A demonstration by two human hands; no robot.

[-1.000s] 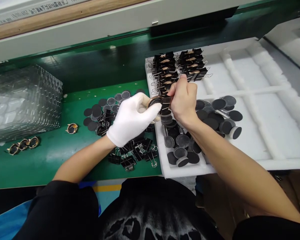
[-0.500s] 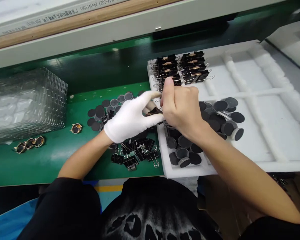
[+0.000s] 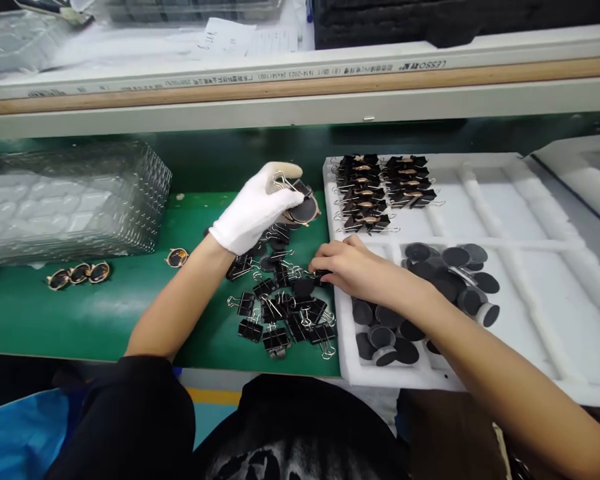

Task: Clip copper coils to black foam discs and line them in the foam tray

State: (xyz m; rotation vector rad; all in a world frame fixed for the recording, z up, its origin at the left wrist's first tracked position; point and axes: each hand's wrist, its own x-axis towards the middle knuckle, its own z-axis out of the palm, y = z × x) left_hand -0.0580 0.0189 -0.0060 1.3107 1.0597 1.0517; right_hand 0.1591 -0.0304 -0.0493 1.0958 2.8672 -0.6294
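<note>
My left hand (image 3: 253,210), in a white glove, holds up a round dark disc with a binder clip on it (image 3: 300,207) above the green table (image 3: 105,307). My bare right hand (image 3: 353,267) lies low at the left edge of the white foam tray (image 3: 530,267), its fingertips on the pile of loose black binder clips (image 3: 285,310). Whether it grips one I cannot tell. Clipped discs (image 3: 380,190) stand in two rows at the tray's back. Loose dark discs (image 3: 445,270) fill the tray's near compartments.
A stack of clear plastic blister trays (image 3: 70,203) stands at the left. Several small gold-rimmed pieces (image 3: 80,273) lie in front of it, and one more (image 3: 177,257) near my left wrist. A grey shelf rail (image 3: 300,107) runs along the back.
My hands have parted. The right hand let go of the clipped disc and dropped to the loose clip pile. The left hand keeps the disc. The camera tilted up.
</note>
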